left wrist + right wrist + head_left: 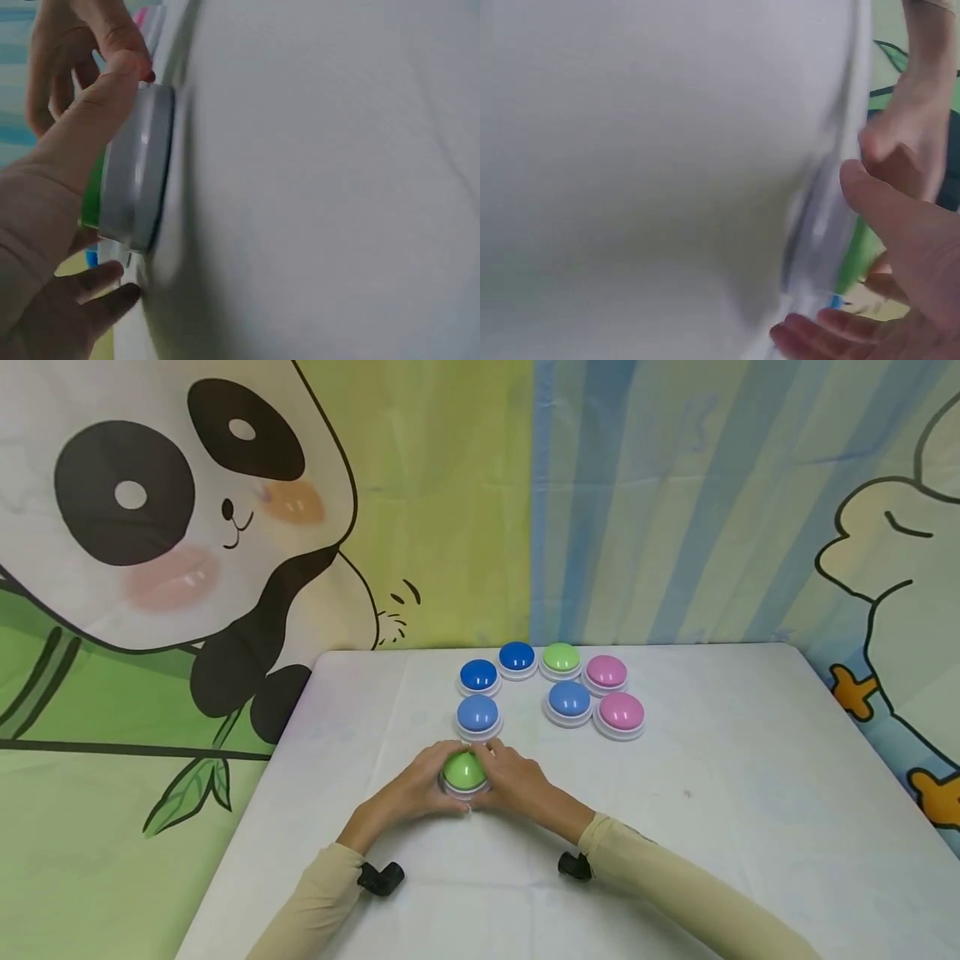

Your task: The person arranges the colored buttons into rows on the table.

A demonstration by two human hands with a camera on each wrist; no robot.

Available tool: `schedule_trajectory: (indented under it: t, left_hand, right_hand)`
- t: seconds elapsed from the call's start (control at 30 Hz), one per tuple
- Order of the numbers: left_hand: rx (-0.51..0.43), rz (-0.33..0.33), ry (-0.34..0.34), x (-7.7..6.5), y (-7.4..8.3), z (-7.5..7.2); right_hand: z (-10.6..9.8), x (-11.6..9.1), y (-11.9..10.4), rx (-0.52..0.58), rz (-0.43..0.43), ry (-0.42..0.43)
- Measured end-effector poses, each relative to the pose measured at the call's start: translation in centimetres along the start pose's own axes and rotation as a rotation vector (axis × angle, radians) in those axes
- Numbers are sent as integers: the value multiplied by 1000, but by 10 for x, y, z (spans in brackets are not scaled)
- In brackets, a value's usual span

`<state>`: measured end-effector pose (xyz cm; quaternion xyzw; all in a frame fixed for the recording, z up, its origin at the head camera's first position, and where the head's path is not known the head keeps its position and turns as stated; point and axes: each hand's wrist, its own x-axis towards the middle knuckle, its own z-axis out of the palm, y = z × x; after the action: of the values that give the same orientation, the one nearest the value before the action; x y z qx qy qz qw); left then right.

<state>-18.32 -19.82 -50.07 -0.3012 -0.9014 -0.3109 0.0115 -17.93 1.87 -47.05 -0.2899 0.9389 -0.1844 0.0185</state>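
Note:
A green domed push button (464, 770) with a white round base sits between both hands near the middle of the table. My left hand (422, 783) holds its left side, and my right hand (516, 781) holds its right side, fingers behind and thumbs in front. In the left wrist view the left thumb (82, 131) lies along the pale base (141, 169). In the right wrist view the right thumb (885, 199) is at the base's near edge, with the fingers (817, 337) around the far side. Just behind the hands stands a lighter blue button (477, 713).
Further back on the white table (712, 843) are two dark blue buttons (478, 674), another green button (561, 657), two pink buttons (622, 710) and a second lighter blue button (569, 698). A cartoon-printed curtain (442, 502) hangs behind the table. Black wrist cameras (382, 878) sit under both forearms.

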Motion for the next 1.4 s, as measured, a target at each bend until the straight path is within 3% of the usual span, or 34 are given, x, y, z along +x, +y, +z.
schedule_trajectory:
  t: [0.13, 0.27, 0.4, 0.53, 0.87, 1.03, 1.2, 1.4]
  left_hand:
    - [-67, -156, -31, 7, 8, -15]
    - [-150, -269, -6, 33, 4, -29]
    - [-137, -244, -46, 63, -8, -26]
    - [-103, -230, -135, 80, -15, -18]
    - [-53, -206, -136, 94, -16, -14]
    - [-11, -195, -128, 100, -8, -22]
    - [13, -120, -101, 112, 1, -28]
    - [-14, -66, -121, 126, 10, -22]
  right_hand:
    - [-21, -2, 7, -51, 63, 21]
    - [-38, 17, 26, -36, 96, 40]
    - [-35, 44, 43, 69, 77, -27]
    - [-23, 59, 51, 153, 41, -107]
    - [-15, 68, 57, 220, 22, -66]
    - [-27, 73, 59, 234, 38, -102]
    - [-46, 68, 64, 248, 41, -82]
    - [-58, 58, 77, 278, 34, -57]
